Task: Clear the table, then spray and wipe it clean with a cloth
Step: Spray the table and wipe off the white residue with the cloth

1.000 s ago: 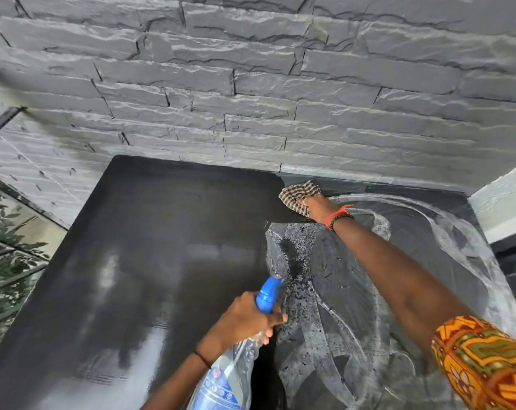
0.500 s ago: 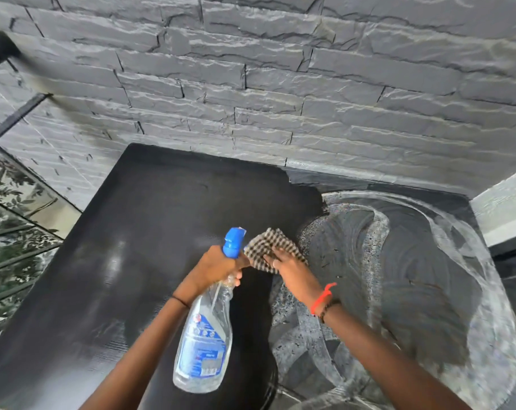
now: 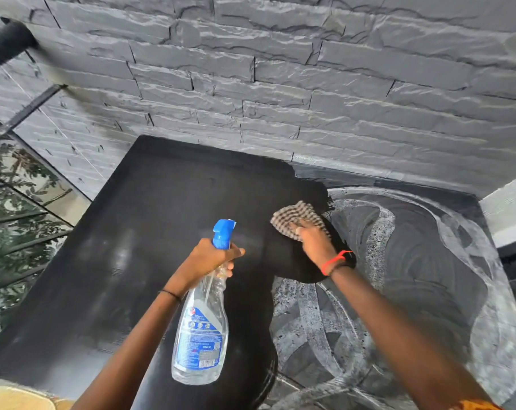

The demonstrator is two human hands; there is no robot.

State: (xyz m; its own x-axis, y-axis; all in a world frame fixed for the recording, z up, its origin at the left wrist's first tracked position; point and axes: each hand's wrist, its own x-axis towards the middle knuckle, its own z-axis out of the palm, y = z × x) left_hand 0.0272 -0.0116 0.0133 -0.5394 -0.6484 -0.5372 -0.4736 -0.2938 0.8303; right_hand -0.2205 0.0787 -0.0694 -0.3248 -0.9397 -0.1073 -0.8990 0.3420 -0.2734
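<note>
A black table (image 3: 109,261) fills the view; its right half is streaked with whitish wet swirls, its left half is dark and plain. My left hand (image 3: 209,258) grips the neck of a clear spray bottle (image 3: 202,329) with a blue trigger head, held above the table's middle, nozzle toward the far side. My right hand (image 3: 313,241) presses a brown-and-white checked cloth (image 3: 295,216) flat on the table just right of the bottle's nozzle, at the border between the dark and streaked areas.
A grey stone-brick wall (image 3: 280,84) rises right behind the table. A glass railing with foliage behind it (image 3: 17,208) runs along the left. A white ledge (image 3: 508,208) stands at the far right. A tan object (image 3: 11,399) shows at the bottom left corner.
My right hand drew the cloth from the table's far edge back toward the middle, then slightly right. My left hand lifted the bottle higher and forward. The view shifted to the right.
</note>
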